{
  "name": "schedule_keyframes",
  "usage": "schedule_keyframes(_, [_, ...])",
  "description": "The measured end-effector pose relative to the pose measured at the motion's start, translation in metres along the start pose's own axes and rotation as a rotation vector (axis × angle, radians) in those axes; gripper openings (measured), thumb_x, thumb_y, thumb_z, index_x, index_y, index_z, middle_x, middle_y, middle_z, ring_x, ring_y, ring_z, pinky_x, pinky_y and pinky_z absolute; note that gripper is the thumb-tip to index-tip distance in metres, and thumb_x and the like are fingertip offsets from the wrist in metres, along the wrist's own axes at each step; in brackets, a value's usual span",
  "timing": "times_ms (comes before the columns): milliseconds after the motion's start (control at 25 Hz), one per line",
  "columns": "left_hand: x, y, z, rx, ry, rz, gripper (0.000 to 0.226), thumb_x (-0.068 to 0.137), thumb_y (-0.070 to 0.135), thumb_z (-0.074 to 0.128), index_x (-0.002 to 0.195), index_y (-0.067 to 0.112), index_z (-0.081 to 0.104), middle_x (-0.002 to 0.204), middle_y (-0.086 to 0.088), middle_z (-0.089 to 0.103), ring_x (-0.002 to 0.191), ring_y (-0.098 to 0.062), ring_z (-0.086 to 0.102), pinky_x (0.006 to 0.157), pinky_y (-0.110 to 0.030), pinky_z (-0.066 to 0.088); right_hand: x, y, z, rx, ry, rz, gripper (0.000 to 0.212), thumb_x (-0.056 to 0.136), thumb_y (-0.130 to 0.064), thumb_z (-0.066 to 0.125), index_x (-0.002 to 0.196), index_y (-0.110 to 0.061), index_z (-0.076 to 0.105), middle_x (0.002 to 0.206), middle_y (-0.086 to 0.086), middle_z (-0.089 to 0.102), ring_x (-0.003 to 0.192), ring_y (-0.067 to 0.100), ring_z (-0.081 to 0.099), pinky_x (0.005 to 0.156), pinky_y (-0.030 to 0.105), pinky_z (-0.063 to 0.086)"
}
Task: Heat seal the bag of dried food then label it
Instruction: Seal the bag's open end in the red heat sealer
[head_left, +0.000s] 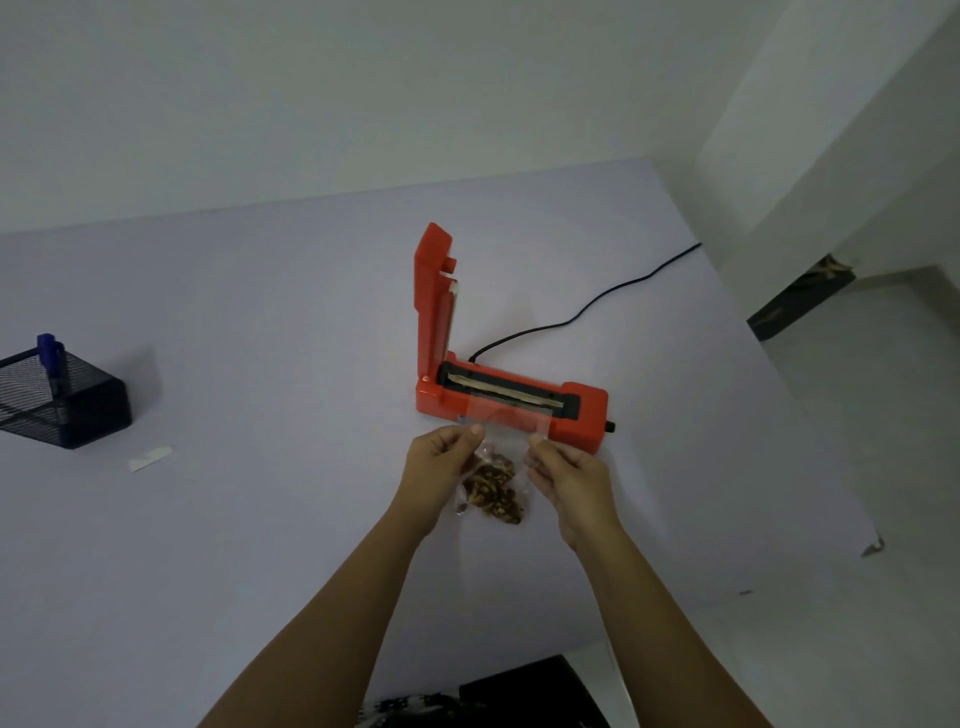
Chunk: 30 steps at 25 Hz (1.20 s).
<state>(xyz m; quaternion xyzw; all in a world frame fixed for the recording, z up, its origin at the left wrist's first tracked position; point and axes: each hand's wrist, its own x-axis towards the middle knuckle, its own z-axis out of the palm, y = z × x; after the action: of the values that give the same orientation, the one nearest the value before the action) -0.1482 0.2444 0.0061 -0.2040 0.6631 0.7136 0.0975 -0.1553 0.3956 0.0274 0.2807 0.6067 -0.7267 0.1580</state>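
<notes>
Both hands pinch a clear plastic bag of brown dried food (491, 483): the left hand (441, 462) has a closed grip on its left edge, the right hand (566, 478) on its right. The bag's open top lies across the sealing bar of the orange heat sealer (511, 397), whose lid stands upright, on the pale lilac bench (260, 519). Well left of the sealer sits a black mesh holder (62, 400), with a white label strip (150, 457) just beside it.

The bag (501, 415) is clear, shiny plastic. The sealer (519, 402) is smooth orange plastic. The pen holder (62, 400) is black wire mesh — the table (260, 312) looks smooth, matt.
</notes>
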Motion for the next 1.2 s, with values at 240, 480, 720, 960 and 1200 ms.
schedule_keyframes(240, [0.001, 0.006, 0.020, -0.046, 0.130, -0.009, 0.029, 0.092, 0.027, 0.055, 0.081, 0.003, 0.068, 0.066, 0.000, 0.069, 0.061, -0.009, 0.066, 0.059, -0.019, 0.054, 0.001, -0.009, -0.005, -0.278, 0.144, -0.202, 0.014, 0.082, -0.031, 0.067, 0.078, -0.019, 0.071, 0.075, -0.001, 0.070, 0.072, 0.011, 0.066, 0.071, 0.019, 0.052])
schedule_keyframes(480, [0.017, 0.004, 0.012, -0.062, 0.132, -0.089, 0.029, 0.089, 0.026, 0.060, 0.087, -0.001, 0.070, 0.088, -0.020, 0.072, 0.085, -0.033, 0.070, 0.081, -0.043, 0.057, -0.004, -0.092, 0.007, -0.526, 0.271, -0.828, 0.015, 0.091, -0.026, 0.056, 0.085, -0.016, 0.067, 0.079, -0.002, 0.064, 0.071, 0.005, 0.057, 0.067, 0.005, 0.043])
schedule_keyframes(720, [0.019, 0.007, 0.014, -0.066, 0.136, -0.124, 0.025, 0.090, 0.023, 0.059, 0.086, 0.000, 0.069, 0.084, -0.010, 0.071, 0.076, -0.018, 0.069, 0.063, -0.023, 0.056, -0.029, -0.188, 0.073, -0.693, -0.227, -1.393, 0.031, 0.095, -0.016, 0.047, 0.122, -0.004, 0.056, 0.125, 0.010, 0.060, 0.122, 0.014, 0.051, 0.105, 0.023, 0.039])
schedule_keyframes(960, [0.025, 0.006, 0.013, -0.021, 0.151, -0.113, 0.023, 0.089, 0.024, 0.060, 0.082, 0.004, 0.070, 0.091, -0.013, 0.073, 0.087, -0.024, 0.069, 0.079, -0.034, 0.056, -0.023, -0.196, 0.084, -1.171, -0.580, -1.363, 0.039, 0.095, -0.033, 0.043, 0.128, -0.015, 0.053, 0.137, 0.001, 0.052, 0.136, 0.015, 0.035, 0.113, 0.033, 0.018])
schedule_keyframes(1200, [0.026, 0.005, 0.014, 0.025, 0.146, -0.086, 0.028, 0.090, 0.024, 0.058, 0.082, -0.001, 0.069, 0.088, -0.014, 0.071, 0.085, -0.024, 0.068, 0.076, -0.031, 0.056, -0.016, -0.181, 0.073, -1.244, -0.497, -1.535, 0.043, 0.092, -0.038, 0.047, 0.128, -0.016, 0.053, 0.116, 0.007, 0.062, 0.104, 0.020, 0.058, 0.098, 0.034, 0.038])
